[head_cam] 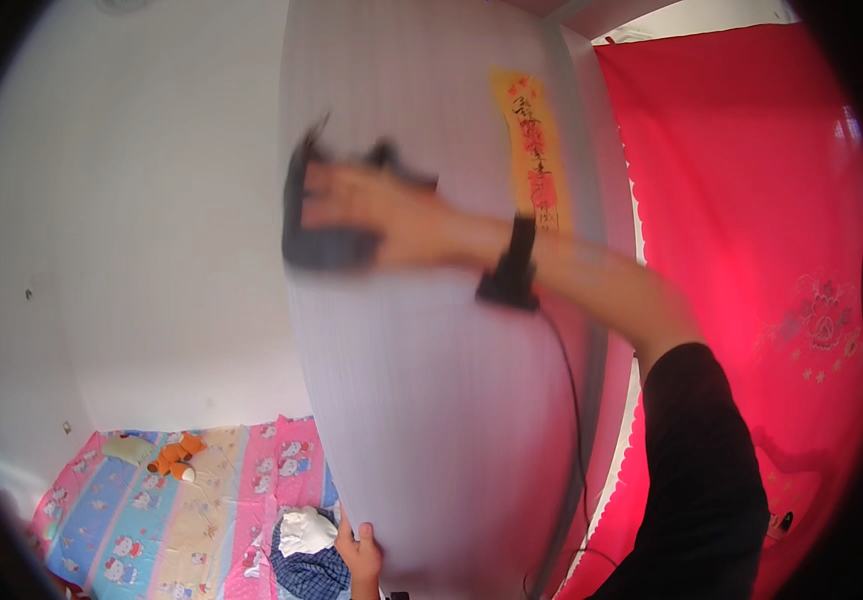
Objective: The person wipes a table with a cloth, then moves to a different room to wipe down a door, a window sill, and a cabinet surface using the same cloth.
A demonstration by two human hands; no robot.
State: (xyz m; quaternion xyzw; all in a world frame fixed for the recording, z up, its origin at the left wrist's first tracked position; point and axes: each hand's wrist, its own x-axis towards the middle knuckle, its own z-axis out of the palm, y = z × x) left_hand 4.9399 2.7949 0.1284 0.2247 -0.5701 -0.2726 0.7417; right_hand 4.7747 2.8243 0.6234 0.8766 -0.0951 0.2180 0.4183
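A tall pale door panel (416, 390) stands in front of me. My right hand (379, 214), blurred, is spread flat over a dark grey cloth (330, 251) against the upper part of the panel, near its left edge. Folds of the cloth stick out above and beside the fingers. Low down, my left hand (362, 555) grips the panel's left edge, thumb on the near face and fingers mostly hidden behind. A yellow paper strip (525, 142) with red marks and handwriting is stuck on the panel, above my right forearm.
A red curtain (731, 187) with embroidered flowers hangs at the right. Behind the panel, a bed (199, 517) with a cartoon-print sheet holds an orange plush toy (176, 456), a small pillow (128, 448), a checked cloth (304, 574) and a white cloth (308, 531). A cable (575, 390) trails from my right wrist's black band (514, 270).
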